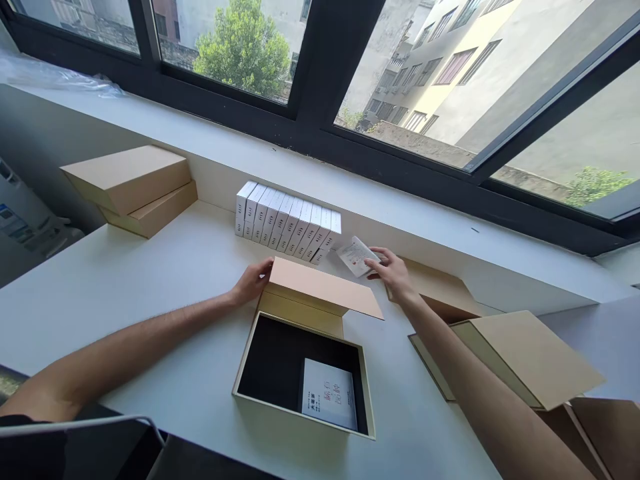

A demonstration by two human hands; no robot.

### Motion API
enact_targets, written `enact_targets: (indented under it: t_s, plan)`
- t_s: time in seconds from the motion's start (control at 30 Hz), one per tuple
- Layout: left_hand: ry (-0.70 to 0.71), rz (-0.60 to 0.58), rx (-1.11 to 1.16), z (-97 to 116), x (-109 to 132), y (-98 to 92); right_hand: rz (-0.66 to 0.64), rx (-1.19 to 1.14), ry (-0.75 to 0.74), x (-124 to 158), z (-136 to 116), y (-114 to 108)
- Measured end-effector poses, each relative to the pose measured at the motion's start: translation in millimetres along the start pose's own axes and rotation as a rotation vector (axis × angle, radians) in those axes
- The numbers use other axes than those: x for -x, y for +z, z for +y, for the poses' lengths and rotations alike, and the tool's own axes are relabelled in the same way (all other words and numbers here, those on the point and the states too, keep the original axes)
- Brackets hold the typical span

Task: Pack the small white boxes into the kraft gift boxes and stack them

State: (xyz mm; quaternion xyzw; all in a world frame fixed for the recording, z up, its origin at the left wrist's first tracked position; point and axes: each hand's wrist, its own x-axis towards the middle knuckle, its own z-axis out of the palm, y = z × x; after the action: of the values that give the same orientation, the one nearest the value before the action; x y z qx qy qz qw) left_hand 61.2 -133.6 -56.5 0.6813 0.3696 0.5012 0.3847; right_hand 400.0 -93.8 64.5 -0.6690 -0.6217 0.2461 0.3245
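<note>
In front of me on the white table stands a tan gift box [305, 423] with a black inside, its lid [325, 283] folded back on the far side. One small white box [327, 393] with printed characters lies in its near right part. My left hand [254, 281] grips the left end of the raised lid, its fingertips partly hidden. Beyond the lid, my right hand [393, 272] pinches another small white box [356, 257], tilted, by its right side. To the left of that one, a row of several small white boxes [287, 220] is stacked two high by the window ledge.
Two tan boxes [135, 177] are piled at the back left. More tan boxes [530, 353] stand at the right, one [440, 283] behind my right forearm. A white ledge [220, 140] and dark-framed windows bound the table's far side. Clear plastic [60, 73] lies on the ledge.
</note>
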Motion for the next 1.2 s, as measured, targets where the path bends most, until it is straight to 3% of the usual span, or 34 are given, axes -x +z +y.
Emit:
enact_targets:
  t_s: [0.1, 0.2, 0.33, 0.43, 0.5, 0.57, 0.7, 0.77, 0.93, 1.1, 1.2]
  plan:
    - [-0.005, 0.006, 0.006, 0, 1, -0.1, 0.14, 0.066, -0.145, 46, -13, -34]
    - [-0.007, 0.001, 0.0, -1, 2, -0.8, 0.303, 0.31, -0.545, 107, -26, -57]
    - [0.003, 0.033, -0.032, -3, 4, -0.9, 0.09, 0.522, -1.091, 168, -38, -64]
    - [0.01, 0.05, -0.049, -4, 5, -0.6, -0.006, 0.527, -1.263, 189, -44, -46]
    - [0.008, 0.051, -0.066, -4, 5, -0.9, -0.06, 0.468, -1.236, 196, -49, -23]
    - [0.008, 0.053, -0.081, -4, 4, -1.6, -0.17, 0.418, -1.12, 204, -55, 6]
    - [0.001, 0.05, -0.09, -3, 3, -3.9, -0.725, 0.339, -0.94, 218, -70, 51]
    - [-0.002, 0.045, -0.086, -3, 2, -5.0, -0.874, 0.28, -0.864, 218, -71, 59]
    - [0.018, 0.027, -0.054, -2, 1, -5.9, -0.476, 0.349, -0.692, 207, -58, 64]
    - [0.047, 0.038, -0.041, -2, 0, -5.3, -0.641, 0.531, -0.811, 211, -58, 85]
    - [0.061, 0.039, -0.043, -2, -1, -5.2, -0.589, 0.591, -0.747, 211, -65, 94]
